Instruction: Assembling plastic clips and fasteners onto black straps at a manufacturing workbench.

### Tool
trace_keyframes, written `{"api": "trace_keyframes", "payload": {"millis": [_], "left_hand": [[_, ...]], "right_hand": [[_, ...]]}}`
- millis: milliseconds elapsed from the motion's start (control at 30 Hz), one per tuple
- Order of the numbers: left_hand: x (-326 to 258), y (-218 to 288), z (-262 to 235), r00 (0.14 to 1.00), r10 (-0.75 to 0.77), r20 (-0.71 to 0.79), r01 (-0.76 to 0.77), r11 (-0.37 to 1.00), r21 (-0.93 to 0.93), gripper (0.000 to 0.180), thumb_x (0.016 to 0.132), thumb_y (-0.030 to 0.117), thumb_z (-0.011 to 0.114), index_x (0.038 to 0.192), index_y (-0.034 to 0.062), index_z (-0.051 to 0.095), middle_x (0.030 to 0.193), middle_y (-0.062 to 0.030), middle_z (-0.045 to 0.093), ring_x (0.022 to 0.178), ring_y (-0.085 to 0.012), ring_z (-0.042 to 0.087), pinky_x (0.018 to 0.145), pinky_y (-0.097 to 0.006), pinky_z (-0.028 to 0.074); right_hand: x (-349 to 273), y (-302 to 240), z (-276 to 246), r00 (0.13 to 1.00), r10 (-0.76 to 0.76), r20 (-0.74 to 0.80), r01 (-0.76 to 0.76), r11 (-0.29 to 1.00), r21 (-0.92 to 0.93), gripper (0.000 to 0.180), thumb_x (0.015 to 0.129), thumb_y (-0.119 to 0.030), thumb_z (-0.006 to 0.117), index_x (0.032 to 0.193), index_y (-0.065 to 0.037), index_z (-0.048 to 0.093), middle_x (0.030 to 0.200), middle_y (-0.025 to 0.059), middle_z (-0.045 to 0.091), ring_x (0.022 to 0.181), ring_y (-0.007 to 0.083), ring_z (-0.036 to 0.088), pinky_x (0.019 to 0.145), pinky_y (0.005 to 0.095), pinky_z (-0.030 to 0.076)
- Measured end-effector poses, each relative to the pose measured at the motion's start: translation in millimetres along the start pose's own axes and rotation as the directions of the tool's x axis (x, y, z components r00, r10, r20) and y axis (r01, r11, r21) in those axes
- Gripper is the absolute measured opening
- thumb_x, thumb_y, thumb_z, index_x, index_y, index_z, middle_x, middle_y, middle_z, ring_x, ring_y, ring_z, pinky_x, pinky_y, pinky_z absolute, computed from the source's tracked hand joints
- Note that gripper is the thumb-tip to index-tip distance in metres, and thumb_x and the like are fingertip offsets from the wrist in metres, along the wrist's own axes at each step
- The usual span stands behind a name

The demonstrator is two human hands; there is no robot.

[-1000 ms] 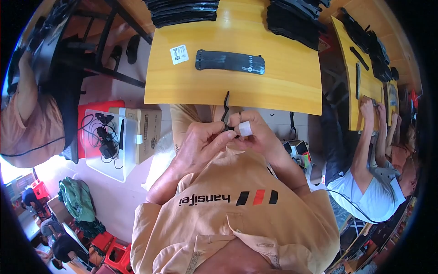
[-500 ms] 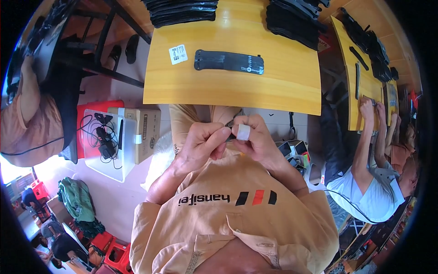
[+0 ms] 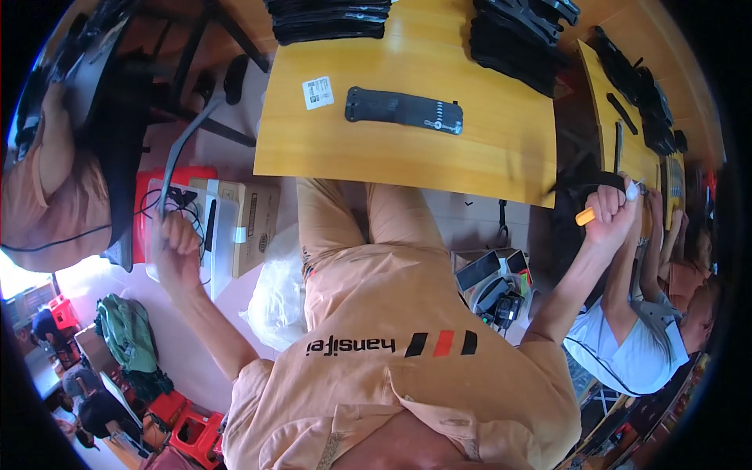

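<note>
My arms are spread wide to both sides. My left hand (image 3: 178, 244), off the table's left side, is closed on a dark strip (image 3: 174, 153) that bends upward from the fist. My right hand (image 3: 611, 210), beyond the table's right front corner, is closed on a black strip (image 3: 586, 182), slightly blurred. A tool with an orange end (image 3: 585, 217) sticks out of that same fist. White wrapping (image 3: 631, 190) shows at one of its fingers. Between the hands, a flat black strap (image 3: 403, 110) with white print lies on the yellow table (image 3: 376, 160).
A white printed label (image 3: 318, 92) lies left of the strap. Stacks of black straps (image 3: 329, 23) (image 3: 513, 55) stand at the far edge. Below left are a clear bin (image 3: 222, 243) and cardboard box (image 3: 257, 227); a box of devices (image 3: 493, 286) sits right. Co-workers sit at both sides.
My hands were together in front of my chest, pinching something small and dark. They have swung far apart, each now with a dark strip, and an orange-ended tool shows in my right fist.
</note>
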State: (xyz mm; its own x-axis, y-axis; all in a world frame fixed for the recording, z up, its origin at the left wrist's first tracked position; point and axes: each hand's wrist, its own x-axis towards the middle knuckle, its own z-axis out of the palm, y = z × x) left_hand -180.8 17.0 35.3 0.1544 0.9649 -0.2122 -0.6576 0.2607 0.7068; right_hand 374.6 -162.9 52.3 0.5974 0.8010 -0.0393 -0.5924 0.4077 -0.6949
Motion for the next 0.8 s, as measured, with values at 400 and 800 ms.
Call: {"api": "trace_keyframes", "payload": {"millis": [400, 800], "left_hand": [[68.8, -148.7, 20.2, 0.981, 0.032, -0.189, 0.060, 0.885, 0.461, 0.018, 0.090, 0.021, 0.047, 0.084, 0.0050, 0.054, 0.054, 0.0017, 0.044, 0.043, -0.0068, 0.040, 0.038, -0.019, 0.030], [56.0, -166.7, 32.2, 0.937, 0.291, -0.196, -0.073, 0.708, 0.703, 0.025, 0.086, 0.014, 0.054, 0.107, 0.0033, 0.046, 0.050, -0.0004, 0.044, 0.040, -0.0053, 0.041, 0.037, -0.019, 0.032]], "right_hand": [[-10.3, 32.8, 56.2, 0.872, -0.334, 0.358, 0.386, 0.018, -0.923, 0.008, 0.081, -0.006, 0.060, 0.085, -0.002, 0.065, 0.062, 0.0003, 0.055, 0.048, 0.0011, 0.040, 0.042, 0.0148, 0.025], [-16.7, 36.3, 57.3, 0.925, -0.332, 0.187, 0.296, 0.319, -0.900, 0.022, 0.077, 0.002, 0.058, 0.097, -0.003, 0.066, 0.075, 0.0028, 0.056, 0.047, 0.0005, 0.038, 0.042, 0.0133, 0.025]]}}
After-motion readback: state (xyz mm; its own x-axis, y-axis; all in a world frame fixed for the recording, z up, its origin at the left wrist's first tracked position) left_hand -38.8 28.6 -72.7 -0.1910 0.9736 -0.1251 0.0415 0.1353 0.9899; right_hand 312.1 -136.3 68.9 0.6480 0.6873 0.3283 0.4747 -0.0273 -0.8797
